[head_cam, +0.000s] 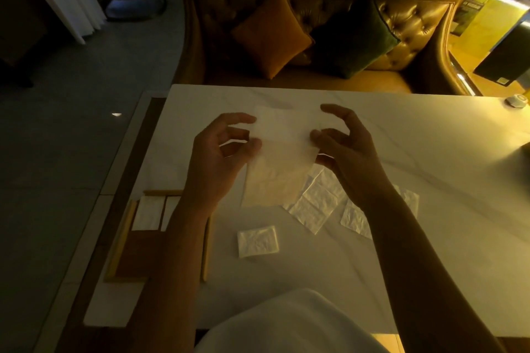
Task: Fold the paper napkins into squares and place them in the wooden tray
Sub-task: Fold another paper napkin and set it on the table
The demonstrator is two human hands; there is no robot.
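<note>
2 napkins (146, 213) lie in the wooden tray (119, 241), left hand (220, 157) and right hand (344, 149) pinching an unfolded napkin (281, 160).

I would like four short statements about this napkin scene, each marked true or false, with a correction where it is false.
1. The left hand and the right hand pinch one napkin by its side edges. True.
2. The wooden tray lies on the person's right. False: it lies on the left, partly under the left forearm.
3. The tray holds nothing. False: a white napkin lies at its far end.
4. A folded square lies on the table between the forearms. True.
</note>
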